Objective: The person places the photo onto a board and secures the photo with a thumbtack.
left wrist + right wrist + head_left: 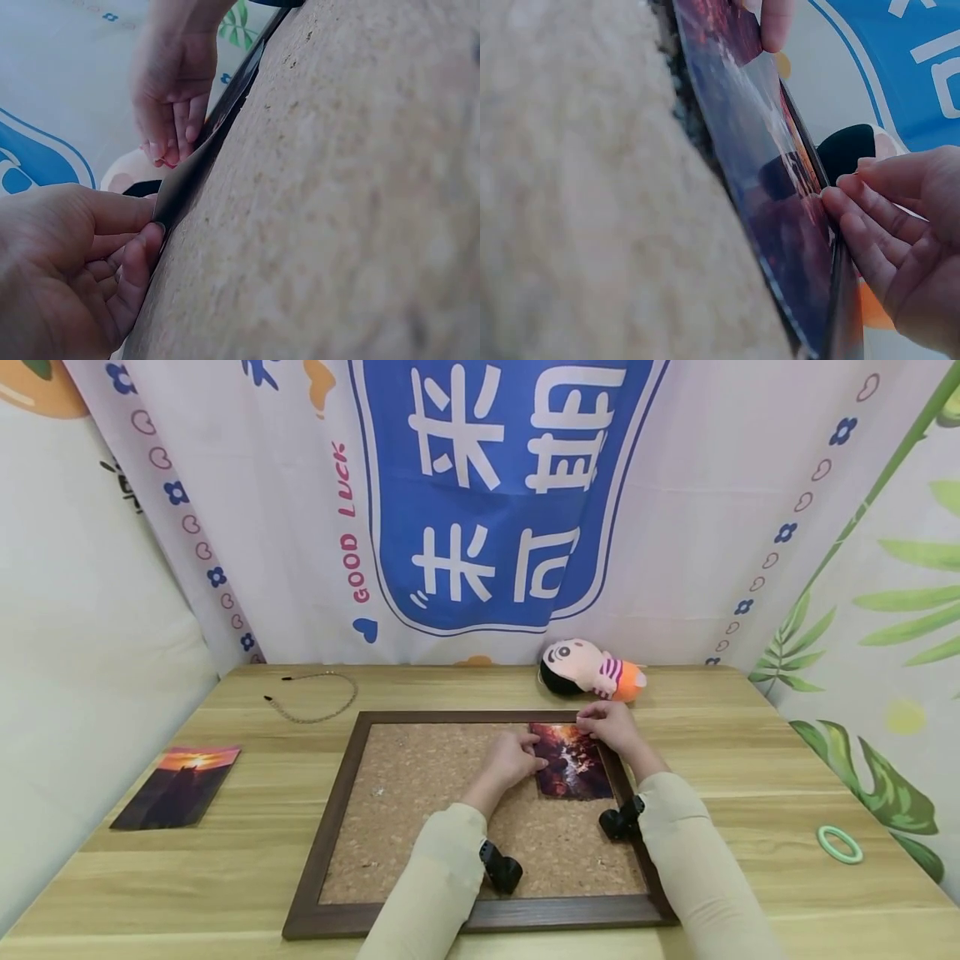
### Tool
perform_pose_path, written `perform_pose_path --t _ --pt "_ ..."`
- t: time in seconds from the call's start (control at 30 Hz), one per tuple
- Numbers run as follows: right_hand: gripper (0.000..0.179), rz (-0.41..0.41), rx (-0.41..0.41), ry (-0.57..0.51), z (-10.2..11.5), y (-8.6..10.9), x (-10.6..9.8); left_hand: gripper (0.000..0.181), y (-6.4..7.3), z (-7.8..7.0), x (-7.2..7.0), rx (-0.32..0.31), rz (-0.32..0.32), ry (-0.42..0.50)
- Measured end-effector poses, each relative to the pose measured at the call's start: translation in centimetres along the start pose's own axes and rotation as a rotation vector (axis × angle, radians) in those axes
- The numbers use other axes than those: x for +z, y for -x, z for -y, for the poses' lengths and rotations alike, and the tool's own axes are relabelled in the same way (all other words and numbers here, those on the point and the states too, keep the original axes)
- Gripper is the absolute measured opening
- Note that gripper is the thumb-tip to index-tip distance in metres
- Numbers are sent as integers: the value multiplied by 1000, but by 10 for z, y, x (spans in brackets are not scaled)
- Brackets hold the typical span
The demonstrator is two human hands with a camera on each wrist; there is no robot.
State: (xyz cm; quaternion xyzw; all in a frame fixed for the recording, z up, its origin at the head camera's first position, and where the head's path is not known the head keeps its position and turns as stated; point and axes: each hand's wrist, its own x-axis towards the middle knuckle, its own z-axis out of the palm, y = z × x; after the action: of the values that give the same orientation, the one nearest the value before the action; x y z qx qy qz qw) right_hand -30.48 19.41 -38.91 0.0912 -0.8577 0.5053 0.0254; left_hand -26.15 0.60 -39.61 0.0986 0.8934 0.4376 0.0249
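Observation:
A glossy photo print of fiery orange and dark purple lies at the top right of a cork board with a dark brown frame. My left hand pinches the print's left edge between thumb and fingers; the left wrist view shows that edge raised off the cork. At the print's top right corner, my right hand has thumb and index fingertip together on a tiny pin-like thing, too small to make out well. Its other fingertips touch the edge of the print and frame.
A second photo print of a sunset lies left of the board. Behind are a chain with black ends and a plush doll, close to my right hand. A green ring rests on the wooden table at right.

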Motion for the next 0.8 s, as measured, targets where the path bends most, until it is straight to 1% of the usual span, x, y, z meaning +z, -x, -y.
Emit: perform_pose_path --t 0.07,0.13,0.2,0.33,0.4,0.47,0.57,0.6,0.67,0.7,0.8 --pt "16 -19 -6 29 -2 0 1 40 0 -1 0 15 -3 -21" --pt "16 -36 -9 53 -5 -1 1 41 0 -2 0 30 2 -67" --pt "16 -54 -9 80 -7 -1 1 42 1 -3 1 53 5 -152" --pt "16 -70 -2 97 -10 -3 2 51 3 -6 2 66 25 -342" --pt "16 -73 5 101 -10 -3 3 56 4 -5 2 86 29 -441" --pt "17 -72 12 111 -8 -3 4 59 4 -4 2 118 48 -513" --pt "17 -81 9 165 -5 -3 5 64 5 1 2 182 112 -568" --pt "17 -83 3 179 -4 -3 6 65 5 3 2 192 140 -562" --pt "17 -84 -7 202 -2 -4 7 68 4 5 2 201 194 -555" --pt "17 -85 -10 200 -2 -4 8 69 4 6 2 200 209 -547" --pt "18 -71 -7 157 -2 -6 10 72 3 8 4 201 223 -553"
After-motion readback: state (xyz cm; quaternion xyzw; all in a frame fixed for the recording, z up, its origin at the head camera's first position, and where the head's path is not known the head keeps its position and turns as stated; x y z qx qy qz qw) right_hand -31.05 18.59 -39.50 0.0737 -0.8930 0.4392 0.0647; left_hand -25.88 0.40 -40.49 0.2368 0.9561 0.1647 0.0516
